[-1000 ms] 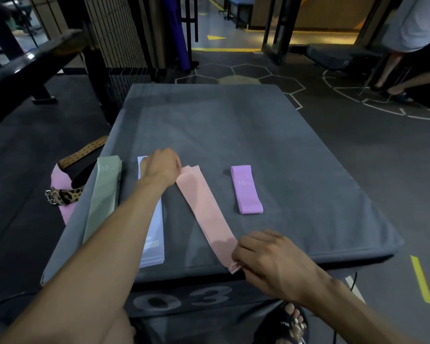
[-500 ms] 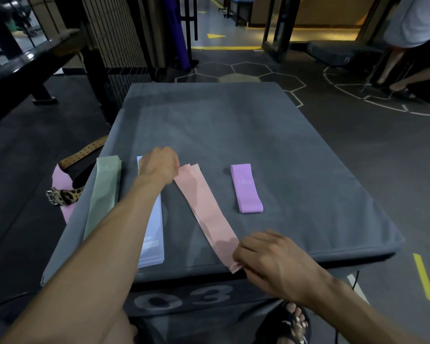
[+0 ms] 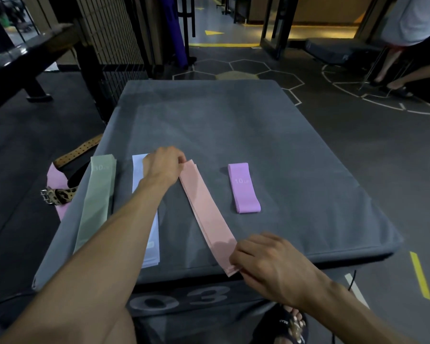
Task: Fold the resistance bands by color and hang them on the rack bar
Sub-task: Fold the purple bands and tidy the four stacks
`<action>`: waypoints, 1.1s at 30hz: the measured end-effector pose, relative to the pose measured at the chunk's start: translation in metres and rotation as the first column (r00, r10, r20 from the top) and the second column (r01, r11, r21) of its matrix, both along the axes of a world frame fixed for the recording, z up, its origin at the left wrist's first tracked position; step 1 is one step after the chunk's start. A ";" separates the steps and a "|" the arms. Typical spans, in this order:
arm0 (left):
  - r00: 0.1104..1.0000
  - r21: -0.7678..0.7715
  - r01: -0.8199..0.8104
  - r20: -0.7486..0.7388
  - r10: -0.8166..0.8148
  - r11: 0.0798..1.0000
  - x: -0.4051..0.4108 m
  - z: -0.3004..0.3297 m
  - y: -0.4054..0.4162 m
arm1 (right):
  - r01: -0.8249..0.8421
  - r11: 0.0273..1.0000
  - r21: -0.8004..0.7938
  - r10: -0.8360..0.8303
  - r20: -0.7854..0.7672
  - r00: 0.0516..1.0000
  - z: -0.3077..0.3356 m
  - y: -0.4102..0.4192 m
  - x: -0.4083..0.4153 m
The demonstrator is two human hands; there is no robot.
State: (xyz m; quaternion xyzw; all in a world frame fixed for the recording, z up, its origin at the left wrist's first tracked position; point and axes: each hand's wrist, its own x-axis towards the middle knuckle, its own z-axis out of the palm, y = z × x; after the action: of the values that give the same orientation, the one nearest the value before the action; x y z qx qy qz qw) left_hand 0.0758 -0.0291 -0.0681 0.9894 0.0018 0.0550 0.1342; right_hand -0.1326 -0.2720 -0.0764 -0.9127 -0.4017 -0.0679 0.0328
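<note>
The pink band [image 3: 207, 214] lies long from middle down to lower right, left hand [image 3: 163, 167] pinching its top end and right hand [image 3: 266, 259] pinching its bottom end.

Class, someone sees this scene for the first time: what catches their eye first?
A long pink band lies stretched across the grey padded box, the left hand pinching its far end and the right hand its near end. Right of it lies a short folded purple band.

Left hand [image 3: 163, 167] reaches far forward, fingers curled and pinching, while right hand [image 3: 266, 264] sits close in, knuckles up, fingertips pinching too.
</note>
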 end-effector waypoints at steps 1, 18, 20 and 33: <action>1.000 0.002 0.002 0.017 -0.002 1.000 0.001 0.000 -0.001 | 0.001 1.000 0.000 -0.001 0.001 1.000 0.000 0.000 0.000; 0.874 0.074 0.471 -0.169 -0.455 0.879 -0.010 0.010 -0.007 | 0.024 0.999 0.043 -0.027 0.082 0.996 0.013 0.005 -0.003; 0.710 0.056 0.670 -0.341 -0.616 0.741 -0.024 0.014 -0.012 | 0.043 0.997 0.057 -0.049 0.113 0.992 0.014 0.007 -0.003; 0.608 -0.018 0.759 -0.340 -0.718 0.651 -0.057 0.013 -0.008 | 0.166 0.965 0.201 -0.217 0.264 0.940 0.036 0.012 -0.005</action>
State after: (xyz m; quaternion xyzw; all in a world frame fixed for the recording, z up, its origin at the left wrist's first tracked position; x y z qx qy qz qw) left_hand 0.0190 -0.0372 -0.0553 0.9030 -0.3888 -0.1648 0.0791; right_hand -0.1373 -0.2603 -0.0408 -0.9218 -0.3036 -0.2363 0.0485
